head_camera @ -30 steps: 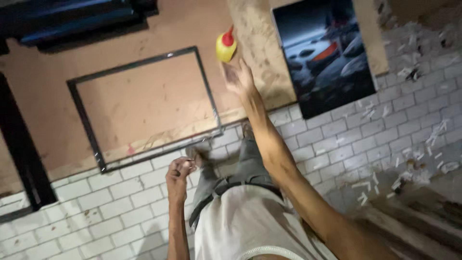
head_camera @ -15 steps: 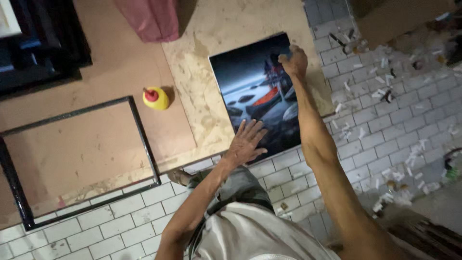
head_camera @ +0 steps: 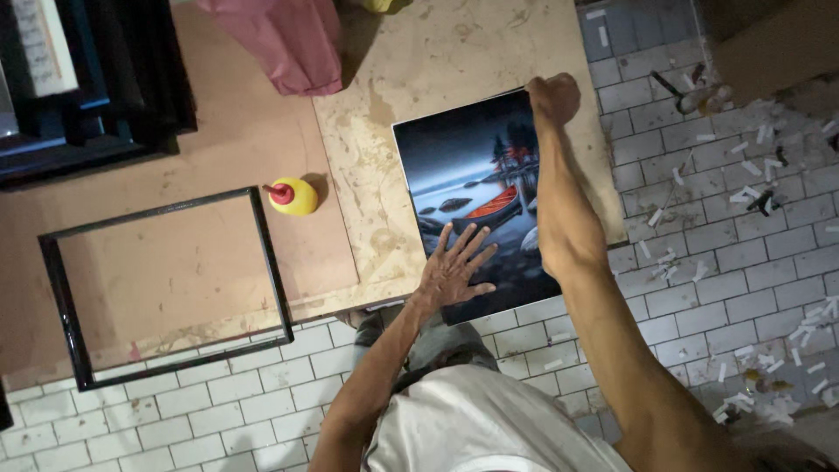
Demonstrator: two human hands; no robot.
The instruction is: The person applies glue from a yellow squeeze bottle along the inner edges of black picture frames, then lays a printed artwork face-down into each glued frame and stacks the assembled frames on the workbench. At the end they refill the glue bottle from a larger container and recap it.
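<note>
This looks like a small picture-framing workshop. A worn wooden counter, stained and patched with a paler board, fills the upper half of the frame. On it at the left lies an empty black frame, a yellow glue bottle with a red cap just beside its upper right corner, and a glossy landscape print in the middle. Finished dark frames are stacked at the upper left. The white tiled floor at the right is littered with small pale offcuts.
</note>
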